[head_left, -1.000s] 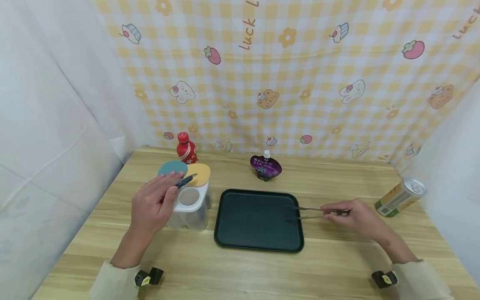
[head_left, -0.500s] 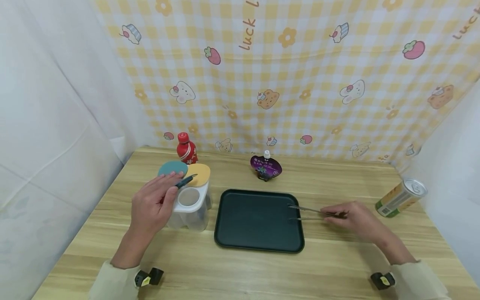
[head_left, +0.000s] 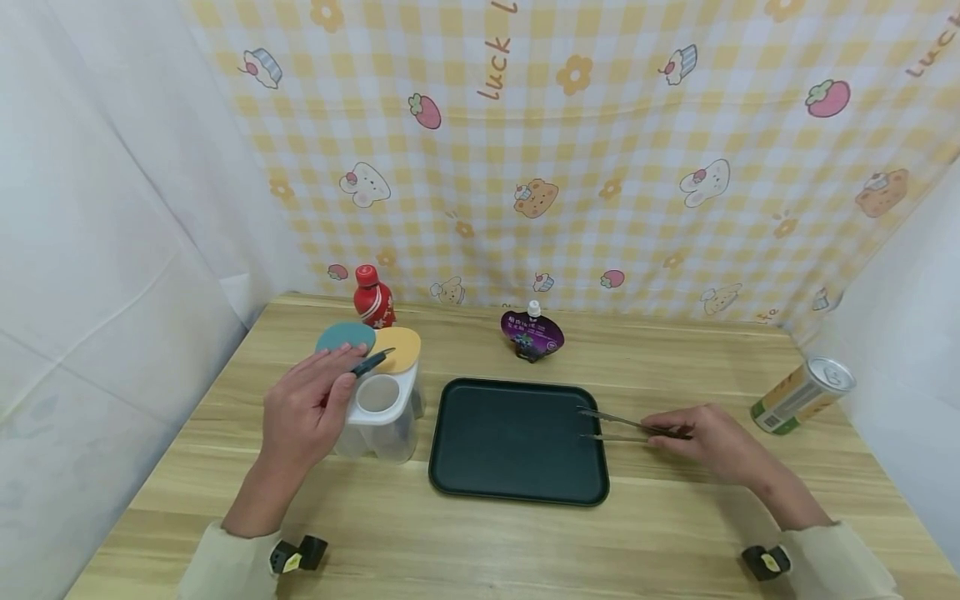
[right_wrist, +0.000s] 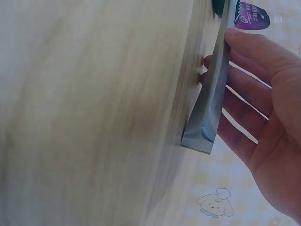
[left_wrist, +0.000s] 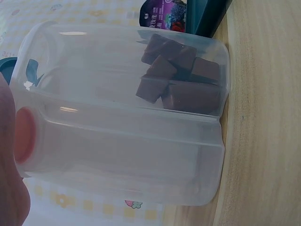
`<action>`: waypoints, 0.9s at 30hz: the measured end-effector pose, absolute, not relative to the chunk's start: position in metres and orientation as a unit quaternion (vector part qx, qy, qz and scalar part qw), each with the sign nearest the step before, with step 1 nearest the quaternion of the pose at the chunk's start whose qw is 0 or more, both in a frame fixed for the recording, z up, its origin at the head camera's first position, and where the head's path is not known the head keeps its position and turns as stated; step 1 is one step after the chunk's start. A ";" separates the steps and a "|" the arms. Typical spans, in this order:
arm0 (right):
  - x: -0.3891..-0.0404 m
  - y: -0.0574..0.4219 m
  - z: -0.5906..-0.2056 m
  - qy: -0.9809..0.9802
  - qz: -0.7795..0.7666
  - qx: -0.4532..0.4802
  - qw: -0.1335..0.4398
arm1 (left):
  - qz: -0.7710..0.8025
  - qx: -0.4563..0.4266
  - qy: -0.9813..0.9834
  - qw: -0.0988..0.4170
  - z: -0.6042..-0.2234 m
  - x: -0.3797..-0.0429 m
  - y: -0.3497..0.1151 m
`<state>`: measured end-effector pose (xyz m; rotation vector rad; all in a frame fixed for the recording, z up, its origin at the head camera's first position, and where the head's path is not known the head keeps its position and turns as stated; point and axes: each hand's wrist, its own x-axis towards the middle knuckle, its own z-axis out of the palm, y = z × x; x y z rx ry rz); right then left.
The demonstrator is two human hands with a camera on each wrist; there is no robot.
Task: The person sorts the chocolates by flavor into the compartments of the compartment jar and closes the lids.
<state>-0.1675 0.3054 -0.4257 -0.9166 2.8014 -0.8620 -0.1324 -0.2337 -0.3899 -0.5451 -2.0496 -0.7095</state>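
My left hand (head_left: 307, 408) lies over the top of a clear storage box (head_left: 392, 437) with a white rim. Its fingers reach over the teal lid (head_left: 346, 336), while thumb and forefinger pinch a raised dark teal lid (head_left: 371, 362) beside a round opening. In the left wrist view, several dark brown chunks (left_wrist: 193, 96) sit at the bottom of one compartment. My right hand (head_left: 708, 435) grips metal tongs (head_left: 626, 421), thumb on one side and fingers on the other. Their arms are apart, nothing between them, tips over the right edge of the dark tray (head_left: 517, 483).
A yellow lid (head_left: 397, 346) covers another compartment. Behind the box stands a red bottle (head_left: 372, 297); a purple spouted pouch (head_left: 532, 333) stands behind the tray. To the right of my right hand is a silver-topped can (head_left: 802, 395). A checked curtain (head_left: 487, 167) hangs at the back.
My right hand has shifted its fingers slightly on the tongs, and their tips have edged a little to the right. My left hand and the box stay put.
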 end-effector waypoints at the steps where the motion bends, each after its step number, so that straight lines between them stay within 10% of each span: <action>1: -0.167 0.305 -0.425 0.913 -0.277 -0.297 0.035 | -0.285 -0.220 -0.823 0.439 -0.390 -0.132 -0.234; 18: -0.189 0.202 -0.381 0.871 -0.329 -0.364 0.003 | -0.285 -0.226 -0.814 0.453 -0.392 -0.133 -0.234; 27: -0.197 0.100 -0.362 0.792 -0.399 -0.451 -0.103 | -0.290 -0.223 -0.815 0.450 -0.393 -0.133 -0.234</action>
